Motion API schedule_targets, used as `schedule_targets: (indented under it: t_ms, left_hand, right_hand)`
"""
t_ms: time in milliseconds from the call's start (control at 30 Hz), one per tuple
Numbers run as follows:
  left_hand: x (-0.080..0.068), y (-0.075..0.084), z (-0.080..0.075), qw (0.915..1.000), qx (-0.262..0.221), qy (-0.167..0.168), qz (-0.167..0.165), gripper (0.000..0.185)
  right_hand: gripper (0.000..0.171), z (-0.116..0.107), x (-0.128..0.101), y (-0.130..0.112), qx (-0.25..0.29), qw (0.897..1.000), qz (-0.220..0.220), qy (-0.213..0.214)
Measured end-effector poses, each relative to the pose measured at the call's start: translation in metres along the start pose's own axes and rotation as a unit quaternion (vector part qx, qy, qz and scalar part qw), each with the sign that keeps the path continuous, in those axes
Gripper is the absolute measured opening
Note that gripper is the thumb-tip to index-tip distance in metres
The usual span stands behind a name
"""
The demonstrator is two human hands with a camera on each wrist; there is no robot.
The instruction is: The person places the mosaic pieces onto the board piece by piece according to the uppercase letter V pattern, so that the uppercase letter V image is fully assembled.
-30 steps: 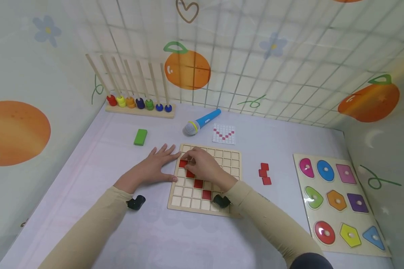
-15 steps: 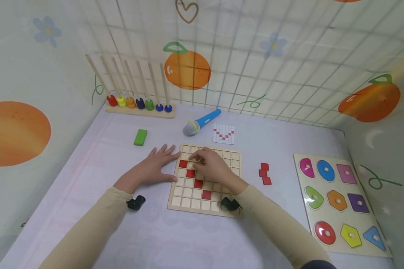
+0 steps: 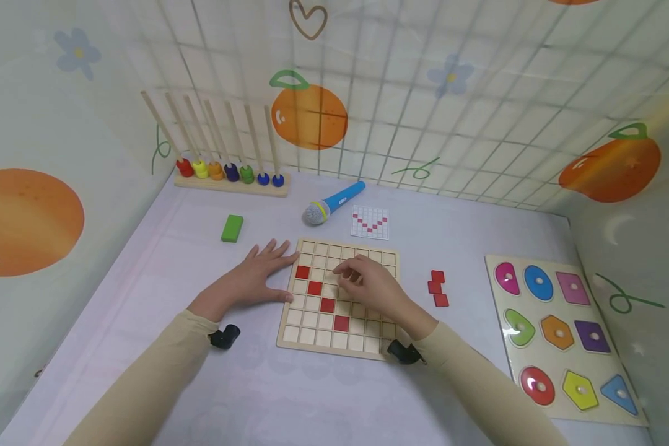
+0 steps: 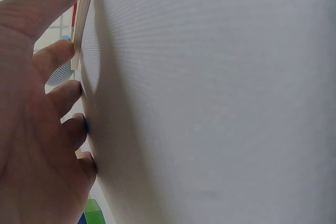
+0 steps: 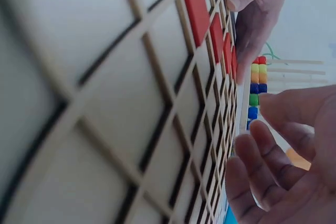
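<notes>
Centre: grid board (image 3: 312,337) on the surface (image 3: 290,396), four tiles (image 3: 321,297) set in a diagonal.
Left edge: left hand (image 3: 251,279) flat beside the board.
Over board: right hand (image 3: 370,286).
Behind: microphone (image 3: 333,202), pattern card (image 3: 370,222), bead rack (image 3: 231,179).
Right: loose tiles (image 3: 438,288), then shape puzzle (image 3: 557,334).

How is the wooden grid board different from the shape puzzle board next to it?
The grid board holds only small square cells, four filled with red tiles in a slanting line; the shape puzzle board holds nine different shapes in many colours, each with a knob. The left hand rests flat at the grid board's edge and the right hand hovers over it with loosely curled fingers; nobody touches the shape puzzle board. Both are pale wood and lie flat on the table.
</notes>
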State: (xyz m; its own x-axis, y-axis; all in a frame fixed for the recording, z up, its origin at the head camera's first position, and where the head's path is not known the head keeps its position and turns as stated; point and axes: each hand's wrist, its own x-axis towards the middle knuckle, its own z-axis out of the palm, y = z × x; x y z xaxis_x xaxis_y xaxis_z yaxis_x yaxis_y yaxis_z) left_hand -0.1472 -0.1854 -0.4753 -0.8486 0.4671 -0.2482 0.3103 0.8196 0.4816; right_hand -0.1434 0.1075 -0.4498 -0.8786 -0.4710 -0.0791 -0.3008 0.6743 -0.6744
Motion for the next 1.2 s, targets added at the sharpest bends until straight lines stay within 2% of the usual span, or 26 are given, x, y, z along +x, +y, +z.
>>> schedule_targets:
  t_ms: [667,900,1200]
  left_hand:
    - [-0.001,-0.004,0.001,1.0,0.003,0.003,-0.005,0.098]
    - [-0.001,-0.002,0.0,0.9999,0.002,-0.001,-0.013,0.098]
    - [0.0,-0.003,0.002,1.0,0.001,0.001,-0.007,0.099]
  right_hand:
    - [0.022,-0.031,-0.043,0.035,-0.012,0.999,0.027,0.044]
    - [0.02,-0.043,-0.056,0.048,-0.016,0.997,0.024,0.067]
    - [0.021,-0.056,-0.071,0.073,-0.055,0.994,0.022,0.088]
